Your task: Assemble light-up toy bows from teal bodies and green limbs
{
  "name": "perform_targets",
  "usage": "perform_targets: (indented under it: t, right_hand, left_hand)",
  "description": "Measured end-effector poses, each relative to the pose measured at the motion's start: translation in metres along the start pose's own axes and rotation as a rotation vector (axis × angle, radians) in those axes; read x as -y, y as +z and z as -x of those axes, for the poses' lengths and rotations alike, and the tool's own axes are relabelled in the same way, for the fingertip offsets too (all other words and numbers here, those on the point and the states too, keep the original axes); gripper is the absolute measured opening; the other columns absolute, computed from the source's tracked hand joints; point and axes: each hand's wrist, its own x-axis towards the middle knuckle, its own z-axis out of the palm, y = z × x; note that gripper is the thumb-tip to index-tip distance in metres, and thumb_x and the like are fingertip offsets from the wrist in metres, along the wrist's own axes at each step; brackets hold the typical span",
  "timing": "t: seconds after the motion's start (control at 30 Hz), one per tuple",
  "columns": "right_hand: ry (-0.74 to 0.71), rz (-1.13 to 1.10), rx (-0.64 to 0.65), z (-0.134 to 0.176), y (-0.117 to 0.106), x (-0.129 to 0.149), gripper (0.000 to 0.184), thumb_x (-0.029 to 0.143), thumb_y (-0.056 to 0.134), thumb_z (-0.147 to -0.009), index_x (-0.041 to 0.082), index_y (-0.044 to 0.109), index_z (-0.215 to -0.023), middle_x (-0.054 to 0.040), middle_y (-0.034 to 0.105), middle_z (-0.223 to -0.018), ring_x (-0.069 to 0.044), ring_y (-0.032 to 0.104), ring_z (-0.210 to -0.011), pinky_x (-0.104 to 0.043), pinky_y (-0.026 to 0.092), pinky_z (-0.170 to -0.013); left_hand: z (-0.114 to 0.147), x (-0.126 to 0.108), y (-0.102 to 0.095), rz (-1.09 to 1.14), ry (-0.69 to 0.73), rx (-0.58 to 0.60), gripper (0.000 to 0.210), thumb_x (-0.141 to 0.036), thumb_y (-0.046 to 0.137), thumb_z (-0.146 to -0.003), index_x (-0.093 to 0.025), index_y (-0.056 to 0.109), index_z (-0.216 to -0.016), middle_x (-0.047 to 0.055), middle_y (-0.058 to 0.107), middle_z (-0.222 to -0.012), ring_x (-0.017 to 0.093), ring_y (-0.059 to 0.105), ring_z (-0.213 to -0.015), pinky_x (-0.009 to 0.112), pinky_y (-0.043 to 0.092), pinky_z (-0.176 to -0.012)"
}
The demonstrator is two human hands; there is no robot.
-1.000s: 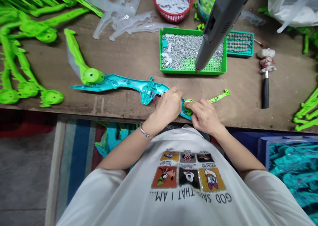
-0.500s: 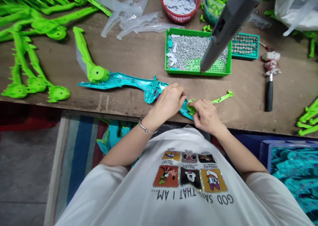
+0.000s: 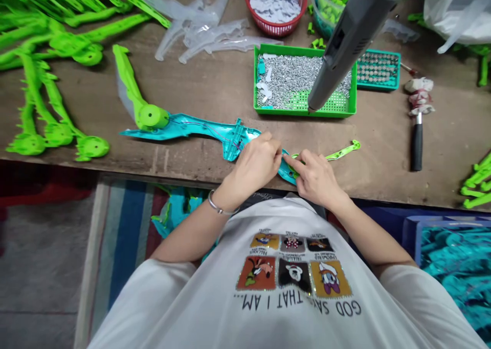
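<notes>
A long turquoise plastic shell (image 3: 199, 125) lies along the table's front edge, with thin dark wires running inside it. My left hand (image 3: 259, 157) is closed over its narrower right portion, fingers curled down; what the fingertips pinch is hidden. My right hand (image 3: 318, 178) grips the shell's right end, its index finger stretched toward the left fingertips and pressing there. From under the right hand a thin lime-green plastic arm (image 3: 343, 151) sticks out to the right. On the shell's left end rests a lime-green piece with a round hub (image 3: 152, 116).
Behind my hands stands a green basket (image 3: 305, 113) of small metal screws, with a grey tool (image 3: 337, 52) hanging over it. A hammer (image 3: 417, 144) with a wrapped head lies right. Lime-green parts (image 3: 57, 129) are piled left. A red basket (image 3: 278, 29) holds white pieces.
My right index finger has moved left, up to the left fingertips. The left hand has shifted slightly left and down. The turquoise shell stays in about the same place.
</notes>
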Motion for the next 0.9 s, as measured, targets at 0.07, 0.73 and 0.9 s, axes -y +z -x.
perform_targets:
  t: [0.07,0.73,0.9]
  right_hand:
    - [0.004,0.005,0.015,-0.002,-0.002,0.001,0.052,0.017,0.046,-0.097,0.025,0.058,-0.147,-0.0103,0.061,-0.112,-0.025,0.053,-0.093,-0.039,0.03,-0.077]
    - [0.013,0.037,0.122,-0.009,-0.013,0.004,0.054,0.017,0.048,-0.096,0.027,0.058,-0.149,-0.0127,0.059,-0.116,-0.025,0.057,-0.091,-0.038,0.033,-0.076]
    - [0.006,0.065,0.117,-0.008,-0.011,0.003,0.056,0.016,0.048,-0.095,0.028,0.057,-0.149,-0.012,0.058,-0.114,-0.025,0.057,-0.088,-0.039,0.033,-0.075]
  left_hand:
    - [0.006,0.004,-0.005,0.056,0.025,0.009,0.016,-0.012,0.056,-0.092,-0.014,0.072,-0.089,0.009,0.067,-0.089,0.022,0.065,-0.086,0.034,0.052,-0.08]
    - [-0.057,0.011,-0.028,-0.019,-0.015,0.301,0.012,-0.008,0.069,-0.074,-0.018,0.076,-0.071,0.004,0.071,-0.067,0.019,0.064,-0.07,0.03,0.046,-0.068]
    - [-0.073,0.004,-0.032,-0.095,-0.002,0.41,0.012,-0.006,0.073,-0.069,-0.017,0.073,-0.065,0.004,0.066,-0.062,0.023,0.064,-0.071,0.033,0.048,-0.072]
